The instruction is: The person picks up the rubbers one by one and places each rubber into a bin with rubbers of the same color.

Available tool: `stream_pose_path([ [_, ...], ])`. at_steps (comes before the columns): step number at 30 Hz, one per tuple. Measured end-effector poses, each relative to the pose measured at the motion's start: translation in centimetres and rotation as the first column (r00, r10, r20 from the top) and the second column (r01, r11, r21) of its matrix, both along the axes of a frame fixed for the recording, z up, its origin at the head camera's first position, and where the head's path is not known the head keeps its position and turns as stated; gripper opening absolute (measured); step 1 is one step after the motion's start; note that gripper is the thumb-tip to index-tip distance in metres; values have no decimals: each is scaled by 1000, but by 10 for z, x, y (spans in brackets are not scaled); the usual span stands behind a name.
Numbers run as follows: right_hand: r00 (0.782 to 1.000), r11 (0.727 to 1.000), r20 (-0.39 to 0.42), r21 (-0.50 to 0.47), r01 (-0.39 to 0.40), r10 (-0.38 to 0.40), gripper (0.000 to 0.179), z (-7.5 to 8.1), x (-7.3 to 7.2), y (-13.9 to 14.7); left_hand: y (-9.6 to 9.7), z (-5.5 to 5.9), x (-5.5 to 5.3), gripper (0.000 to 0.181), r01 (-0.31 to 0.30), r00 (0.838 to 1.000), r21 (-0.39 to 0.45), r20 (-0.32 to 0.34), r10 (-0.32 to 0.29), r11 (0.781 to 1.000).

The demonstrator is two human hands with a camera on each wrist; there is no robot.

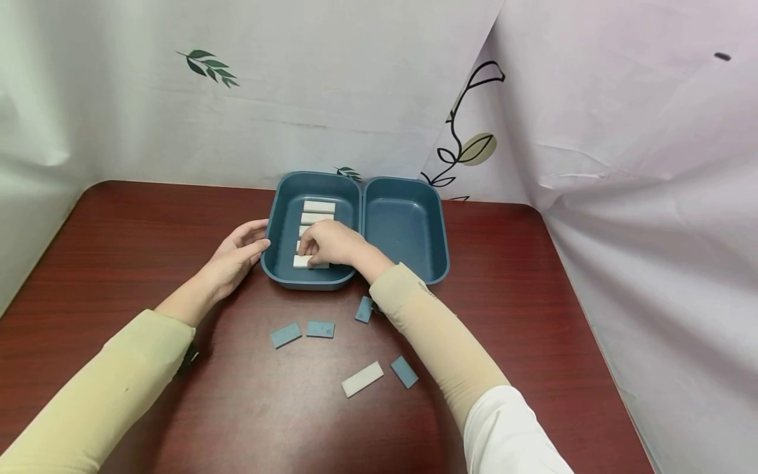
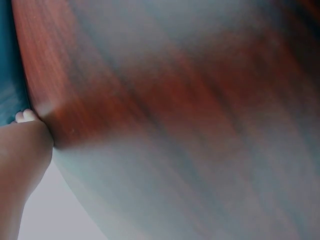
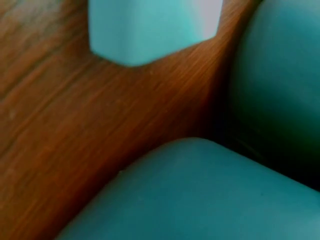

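The left hand [image 1: 237, 260], fingers loosely extended, rests against an open blue rounded-rectangular box [image 1: 304, 285], in whose left half the right hand [image 1: 331, 242] pinches the nearest flat white rectangular block [image 1: 300, 262] between thumb and curled fingers.

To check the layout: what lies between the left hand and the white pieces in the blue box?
Between the left hand and the white pieces, the head view shows the box's left wall and a bare strip of its floor.
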State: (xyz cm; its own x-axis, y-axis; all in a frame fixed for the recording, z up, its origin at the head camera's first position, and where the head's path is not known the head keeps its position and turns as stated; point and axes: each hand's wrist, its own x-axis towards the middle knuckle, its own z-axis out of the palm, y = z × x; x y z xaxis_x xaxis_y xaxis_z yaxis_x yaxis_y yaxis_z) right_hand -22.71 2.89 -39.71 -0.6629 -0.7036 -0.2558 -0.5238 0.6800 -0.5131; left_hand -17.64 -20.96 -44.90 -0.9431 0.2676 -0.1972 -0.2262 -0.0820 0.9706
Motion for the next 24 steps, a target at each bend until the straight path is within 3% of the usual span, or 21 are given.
stream_pose_path([
  [10, 1000, 1000, -20, 2, 5, -5, 21, 0, 2, 2, 1, 1, 0, 43, 5, 1000, -6, -4, -5, 1000],
  [16, 999, 998, -29, -58, 14, -16, 20, 0, 1, 6, 1, 0, 0, 46, 7, 1000, 5, -8, -7, 1000],
  [24, 998, 992, -58, -129, -10, 2, 15, 15, 11, 18, 0, 0, 0, 45, 1, 1000, 6, -2, -1, 1000],
])
